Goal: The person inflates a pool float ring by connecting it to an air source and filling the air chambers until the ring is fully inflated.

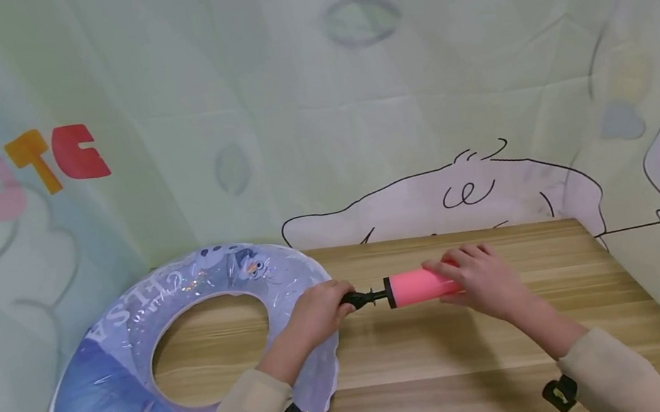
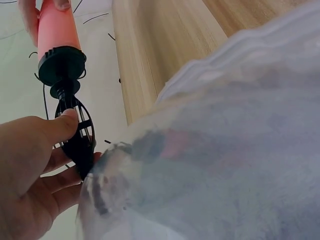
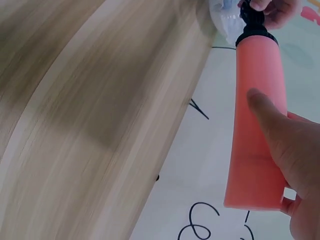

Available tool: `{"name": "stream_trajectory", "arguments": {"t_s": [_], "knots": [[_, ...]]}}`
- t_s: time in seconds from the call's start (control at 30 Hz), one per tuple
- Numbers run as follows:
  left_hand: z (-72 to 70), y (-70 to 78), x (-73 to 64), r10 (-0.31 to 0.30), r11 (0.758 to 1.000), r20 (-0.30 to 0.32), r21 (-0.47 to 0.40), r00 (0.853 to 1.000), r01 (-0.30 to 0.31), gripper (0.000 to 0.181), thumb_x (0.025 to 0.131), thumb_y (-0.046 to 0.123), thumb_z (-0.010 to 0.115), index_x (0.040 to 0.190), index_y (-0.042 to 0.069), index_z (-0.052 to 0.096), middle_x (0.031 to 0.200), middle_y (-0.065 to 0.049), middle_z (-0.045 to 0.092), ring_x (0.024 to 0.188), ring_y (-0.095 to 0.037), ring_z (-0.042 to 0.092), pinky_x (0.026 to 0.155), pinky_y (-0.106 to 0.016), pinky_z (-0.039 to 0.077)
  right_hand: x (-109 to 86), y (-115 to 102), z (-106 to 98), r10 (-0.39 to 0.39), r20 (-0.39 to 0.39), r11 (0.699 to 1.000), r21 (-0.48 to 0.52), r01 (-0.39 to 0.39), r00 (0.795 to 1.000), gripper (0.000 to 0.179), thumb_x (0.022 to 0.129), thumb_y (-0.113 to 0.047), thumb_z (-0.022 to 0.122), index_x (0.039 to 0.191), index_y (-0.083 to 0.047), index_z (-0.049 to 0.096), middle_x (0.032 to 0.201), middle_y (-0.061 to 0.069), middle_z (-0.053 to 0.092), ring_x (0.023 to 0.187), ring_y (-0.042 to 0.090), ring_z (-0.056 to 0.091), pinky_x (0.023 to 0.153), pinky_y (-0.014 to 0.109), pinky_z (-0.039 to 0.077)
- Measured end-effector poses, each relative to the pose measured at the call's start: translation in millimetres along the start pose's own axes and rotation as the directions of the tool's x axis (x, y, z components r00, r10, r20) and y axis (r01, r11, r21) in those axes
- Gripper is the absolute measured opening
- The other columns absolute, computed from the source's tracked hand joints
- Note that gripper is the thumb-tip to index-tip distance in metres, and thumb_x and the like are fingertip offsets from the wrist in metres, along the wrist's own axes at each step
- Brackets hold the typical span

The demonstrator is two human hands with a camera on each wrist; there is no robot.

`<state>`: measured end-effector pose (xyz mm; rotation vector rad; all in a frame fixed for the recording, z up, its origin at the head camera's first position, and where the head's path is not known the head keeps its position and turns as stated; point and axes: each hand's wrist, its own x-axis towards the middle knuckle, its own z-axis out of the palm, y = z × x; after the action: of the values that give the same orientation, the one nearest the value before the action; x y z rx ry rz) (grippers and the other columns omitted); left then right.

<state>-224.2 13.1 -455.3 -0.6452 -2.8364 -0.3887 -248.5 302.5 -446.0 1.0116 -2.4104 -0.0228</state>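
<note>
Between the two hands, a hand air pump with a pink barrel [image 1: 415,287] and black end cap is held level above the table. My left hand [image 1: 321,312] grips the pump's black handle [image 2: 76,131], thumb laid over it in the left wrist view. My right hand [image 1: 481,283] holds the barrel near its far end; its thumb lies along the pink side [image 3: 257,150] in the right wrist view. A short stretch of black rod shows between handle and cap. The inflated purple-blue swim ring [image 1: 297,269] lies at the left, partly beneath my left forearm.
A wood-grain table [image 1: 412,395] carries the swim ring. Behind it hangs a pale printed curtain [image 1: 302,109] with cartoon outlines and coloured letters, reaching round both sides. Black wrist cameras [image 1: 559,394] sit at both sleeves.
</note>
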Motion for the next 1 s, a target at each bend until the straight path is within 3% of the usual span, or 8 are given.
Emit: {"name": "stream_trajectory", "arguments": {"t_s": [0.5, 0.83, 1.0], "knots": [[1.1, -1.1, 1.1, 0.016, 1.000, -0.016, 0.014, 1.000, -0.016, 0.018, 0.083, 0.020, 0.068, 0.098, 0.010, 0.065, 0.088, -0.004, 0.066, 0.077, -0.018, 0.061, 0.068, -0.035, 0.050, -26.6, 38.1, -16.8, 0.045, 0.013, 0.998, 0.035, -0.045, 0.999, 0.063, 0.062, -0.032, 0.084, 0.120, -0.021, 0.061, 0.099, 0.008, 0.065, 0.096, 0.031, 0.056, 0.081, 0.050, 0.043], [-2.3, 2.1, 2.0, 0.027, 1.000, -0.015, 0.015, 1.000, -0.027, 0.018, 0.083, 0.018, 0.068, 0.098, 0.008, 0.065, 0.086, -0.004, 0.065, 0.077, -0.019, 0.061, 0.069, -0.035, 0.049, -44.2, 63.3, -30.9, 0.084, 0.020, 0.996, -0.013, -0.084, 0.996, 0.067, 0.059, -0.030, 0.086, 0.120, -0.020, 0.060, 0.100, 0.010, 0.064, 0.095, 0.035, 0.057, 0.081, 0.053, 0.042], [-4.3, 3.4, 2.7, -0.002, 1.000, 0.010, 0.007, 1.000, 0.002, 0.017, 0.082, 0.017, 0.068, 0.096, 0.008, 0.065, 0.085, -0.004, 0.065, 0.075, -0.018, 0.060, 0.068, -0.035, 0.049, -51.2, 69.9, -36.3, 0.082, -0.009, 0.995, -0.057, -0.082, 0.997, 0.067, 0.057, -0.031, 0.086, 0.118, -0.019, 0.061, 0.099, 0.010, 0.064, 0.094, 0.034, 0.057, 0.080, 0.052, 0.043]]}}
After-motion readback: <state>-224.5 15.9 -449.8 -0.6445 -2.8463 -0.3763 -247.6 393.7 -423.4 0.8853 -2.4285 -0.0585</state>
